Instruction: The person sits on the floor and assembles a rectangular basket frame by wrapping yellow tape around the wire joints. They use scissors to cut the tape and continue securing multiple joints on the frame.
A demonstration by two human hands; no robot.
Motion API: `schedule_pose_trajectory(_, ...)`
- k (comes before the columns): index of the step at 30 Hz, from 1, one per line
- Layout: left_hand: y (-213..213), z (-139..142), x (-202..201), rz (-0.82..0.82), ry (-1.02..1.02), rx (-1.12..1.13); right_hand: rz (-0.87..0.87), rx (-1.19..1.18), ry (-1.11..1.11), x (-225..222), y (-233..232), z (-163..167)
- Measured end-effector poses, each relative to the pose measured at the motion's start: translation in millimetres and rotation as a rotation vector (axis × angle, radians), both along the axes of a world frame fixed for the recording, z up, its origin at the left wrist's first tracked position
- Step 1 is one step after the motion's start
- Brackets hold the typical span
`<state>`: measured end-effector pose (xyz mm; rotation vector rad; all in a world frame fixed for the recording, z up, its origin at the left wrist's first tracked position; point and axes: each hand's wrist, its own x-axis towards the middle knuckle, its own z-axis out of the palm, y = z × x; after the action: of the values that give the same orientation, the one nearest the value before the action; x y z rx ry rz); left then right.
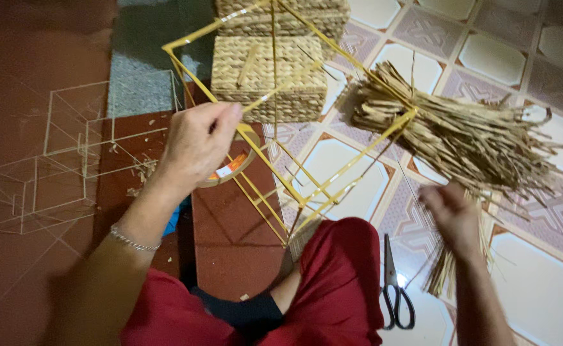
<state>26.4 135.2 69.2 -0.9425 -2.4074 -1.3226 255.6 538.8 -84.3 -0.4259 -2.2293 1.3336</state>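
We look down on a floor that is dark red at the left and laid with patterned white and mauve tiles at the right, with a grey mat at the top. At the far left we see bare wire box frames standing on the red floor, with scraps of straw scattered beside them. Next comes our left hand, a thin bracelet on its wrist; its fingers are curled around one bar of a yellow-wrapped wire frame, which tilts across the middle of the view above our red-clad knee. Just under that hand we see a roll of tape lying on the floor. Behind the frame, at the top centre, we see two finished woven baskets, one behind the other. To the right of the frame lies a large bundle of dried straw strands on the tiles, touching the frame's right corner. Our right hand reaches into the near end of this bundle, its fingers closed on a few strands, though blur hides the exact grip. Black-handled scissors lie on the tiles between our knee and the right forearm.
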Motion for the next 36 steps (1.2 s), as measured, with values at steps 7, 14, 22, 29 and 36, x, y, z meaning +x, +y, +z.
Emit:
schedule_pose_trajectory(7, -16.1, -23.0, 17.9, -0.175, -0.455, 0.396, -0.036, 0.513, -1.0, 105.0, -53.1, -145.3)
schedule_pose_trajectory(14, -13.6, -58.3, -1.0, -0.197, -0.704, 0.721, -0.184, 0.49, -0.992, 120.4, -90.4, -139.1)
schedule_pose_trajectory(22, -20.5, -82.3, -22.5, -0.172, -0.743, 0.581, -0.299, 0.432, -1.186, 93.3, -104.2, -125.6)
schedule_pose_trajectory(29, -20.1, -86.6, -19.1, -0.247, -0.721, 0.62, -0.248, 0.389, -1.087, 80.5, -61.9, -116.2)
schedule_pose_trajectory(36, -27.3, -82.9, -10.7, -0.25, -0.617, 0.675, -0.13, 0.429, -0.508, 61.2, -43.1, -77.8)
